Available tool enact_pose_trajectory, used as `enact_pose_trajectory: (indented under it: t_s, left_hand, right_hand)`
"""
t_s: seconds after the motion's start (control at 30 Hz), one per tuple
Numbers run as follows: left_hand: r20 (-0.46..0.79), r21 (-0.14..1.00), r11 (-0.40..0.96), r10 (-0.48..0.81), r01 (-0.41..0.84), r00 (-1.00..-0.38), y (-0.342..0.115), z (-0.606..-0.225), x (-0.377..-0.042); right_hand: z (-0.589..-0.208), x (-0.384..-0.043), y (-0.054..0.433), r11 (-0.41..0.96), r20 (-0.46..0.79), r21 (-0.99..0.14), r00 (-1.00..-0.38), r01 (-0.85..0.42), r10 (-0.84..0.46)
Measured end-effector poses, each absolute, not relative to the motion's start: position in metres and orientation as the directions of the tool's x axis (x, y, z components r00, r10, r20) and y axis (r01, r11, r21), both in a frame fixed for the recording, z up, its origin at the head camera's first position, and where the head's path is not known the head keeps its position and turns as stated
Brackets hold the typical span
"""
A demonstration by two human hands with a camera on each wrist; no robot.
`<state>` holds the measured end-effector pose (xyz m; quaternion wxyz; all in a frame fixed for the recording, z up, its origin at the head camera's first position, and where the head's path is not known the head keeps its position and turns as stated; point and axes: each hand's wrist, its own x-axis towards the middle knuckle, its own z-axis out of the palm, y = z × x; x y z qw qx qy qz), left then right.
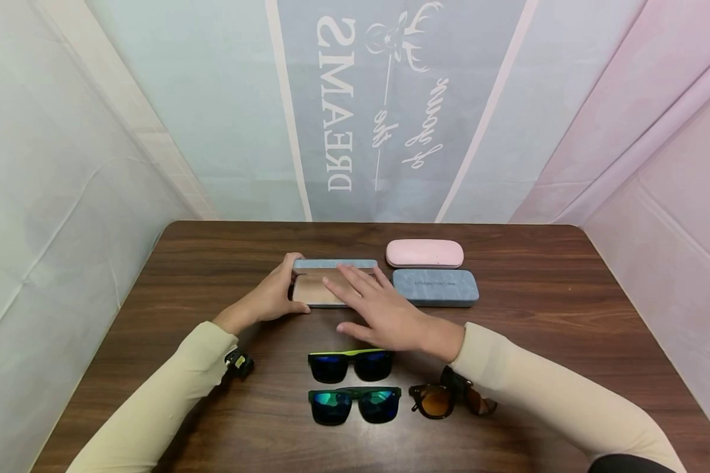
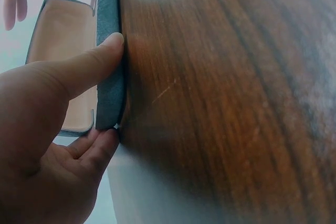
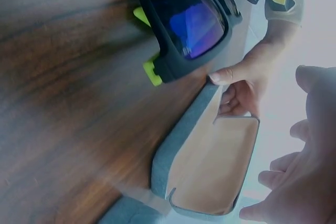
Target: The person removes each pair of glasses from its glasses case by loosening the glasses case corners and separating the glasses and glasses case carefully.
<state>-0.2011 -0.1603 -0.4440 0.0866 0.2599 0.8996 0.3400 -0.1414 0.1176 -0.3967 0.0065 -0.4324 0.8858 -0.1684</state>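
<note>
A blue glasses case (image 1: 313,291) stands on the table with its lid raised, showing a beige lining. My left hand (image 1: 270,295) grips its left end, thumb on the front wall (image 2: 108,103) and fingers at the end in the left wrist view. Over the case's right part, my right hand (image 1: 384,314) is spread with fingers extended, holding nothing; in the right wrist view its fingers appear apart from the lid (image 3: 220,166). Nearest in front lie black sunglasses with a yellow-green top (image 1: 329,369). Part of the case's inside is hidden behind the right hand.
A shut blue case (image 1: 435,289) lies just right of the open one, with a pink case (image 1: 425,253) behind it. Closer to me are sunglasses with teal mirrored lenses (image 1: 331,407) and brown-lensed sunglasses (image 1: 436,401), partly covered by the right wrist's camera. Curtains surround the wooden table (image 1: 538,295).
</note>
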Motion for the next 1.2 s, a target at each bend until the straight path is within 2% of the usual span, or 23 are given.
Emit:
enact_pose_trajectory:
  t_s: [0.67, 0.83, 1.07, 1.2]
  left_hand:
    - [-0.009, 0.652, 0.656, 0.507, 0.379, -0.862, -0.161, -0.444, -0.201]
    - [-0.019, 0.646, 0.667, 0.500, 0.371, -0.866, -0.161, -0.445, -0.200]
    - [-0.044, 0.643, 0.680, 0.492, 0.353, -0.869, -0.161, -0.445, -0.200]
    - [-0.047, 0.640, 0.683, 0.491, 0.351, -0.870, -0.161, -0.445, -0.201]
  right_hand:
    - [-0.395, -0.158, 0.121, 0.679, 0.141, -0.319, -0.741, -0.662, -0.657]
    - [-0.397, -0.163, 0.119, 0.690, 0.149, -0.380, -0.777, -0.616, -0.612]
    - [-0.400, -0.172, 0.116, 0.703, 0.084, -0.550, -0.867, -0.451, -0.491]
    - [-0.401, -0.175, 0.116, 0.697, 0.055, -0.598, -0.889, -0.395, -0.456]
